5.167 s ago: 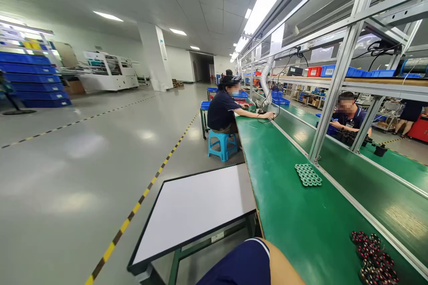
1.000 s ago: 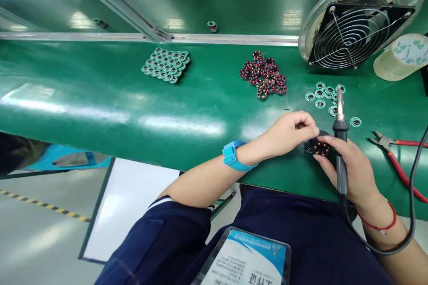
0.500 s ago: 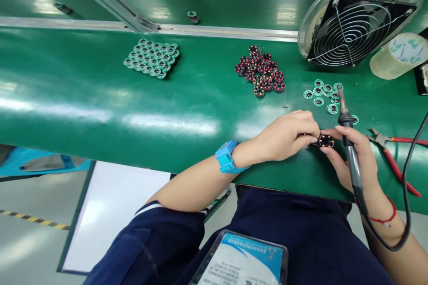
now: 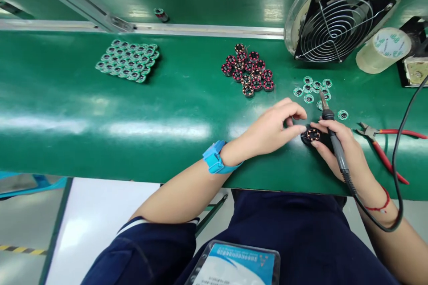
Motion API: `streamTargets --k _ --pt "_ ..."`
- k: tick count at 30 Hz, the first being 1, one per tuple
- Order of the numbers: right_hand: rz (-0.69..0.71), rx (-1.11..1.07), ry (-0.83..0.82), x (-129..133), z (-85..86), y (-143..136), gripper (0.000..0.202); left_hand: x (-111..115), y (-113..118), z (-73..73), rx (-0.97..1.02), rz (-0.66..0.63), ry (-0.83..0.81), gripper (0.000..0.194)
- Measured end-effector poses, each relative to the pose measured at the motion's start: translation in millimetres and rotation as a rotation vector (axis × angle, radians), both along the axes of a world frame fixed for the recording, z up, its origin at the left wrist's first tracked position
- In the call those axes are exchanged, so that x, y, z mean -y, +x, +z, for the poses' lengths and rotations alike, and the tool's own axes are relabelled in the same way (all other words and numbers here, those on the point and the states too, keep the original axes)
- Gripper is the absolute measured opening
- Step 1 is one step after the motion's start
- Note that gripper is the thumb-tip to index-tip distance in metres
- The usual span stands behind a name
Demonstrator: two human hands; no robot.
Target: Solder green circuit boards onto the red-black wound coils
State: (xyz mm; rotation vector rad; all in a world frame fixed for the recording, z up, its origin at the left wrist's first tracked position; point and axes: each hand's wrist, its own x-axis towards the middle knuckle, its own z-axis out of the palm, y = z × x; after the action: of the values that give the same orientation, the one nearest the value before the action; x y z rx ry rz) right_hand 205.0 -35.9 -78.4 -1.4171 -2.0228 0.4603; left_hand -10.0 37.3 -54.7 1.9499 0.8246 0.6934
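Note:
My right hand (image 4: 347, 149) holds a soldering iron (image 4: 338, 149) tucked between its fingers, tip pointing away from me. Its thumb and fingertips also rest around a small motor stator (image 4: 313, 134), a black ring with copper dots, which sits against a dark round piece (image 4: 304, 138) on the bench. My left hand (image 4: 279, 124) hovers just left of the stator, thumb and fingers apart; its thumb tip is close to the dark piece. Beyond the iron's tip lie several loose round green circuit boards (image 4: 307, 89). Red-handled cutters (image 4: 384, 156) lie open to the right.
A pile of stators (image 4: 249, 69) is at the back middle, and a block of round boards (image 4: 129, 60) at the back left. A fan (image 4: 334, 31) and a tape roll (image 4: 384, 51) stand back right. The iron's cable (image 4: 399, 160) loops past my right wrist.
My left hand has let go and drawn back left from the stator, its fingers parting. My right hand stays at the stator with the soldering iron. The whole view has shifted slightly.

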Motion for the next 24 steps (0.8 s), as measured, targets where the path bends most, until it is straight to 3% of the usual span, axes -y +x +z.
streamTargets --k 4,10,16,20,24 --pt "-0.114 0.015 0.036 -4 9.2 24 0.043 10 9 -9.9 -0.147 -0.15 0.101 0.045" --pt "-0.189 0.213 0.013 -29 5.8 53 0.048 16 23 -20.3 -0.213 -0.154 0.169 0.024" --pt "-0.196 0.253 -0.031 -40 -0.8 50 0.045 16 24 -20.8 -0.198 -0.133 0.142 0.02" --pt "-0.178 0.212 0.005 -33 1.9 42 0.047 14 22 -16.1 -0.156 -0.15 0.087 0.031" --pt "-0.089 0.067 0.073 -19 14.7 18 0.052 13 20 -8.0 0.034 -0.019 0.012 0.026"
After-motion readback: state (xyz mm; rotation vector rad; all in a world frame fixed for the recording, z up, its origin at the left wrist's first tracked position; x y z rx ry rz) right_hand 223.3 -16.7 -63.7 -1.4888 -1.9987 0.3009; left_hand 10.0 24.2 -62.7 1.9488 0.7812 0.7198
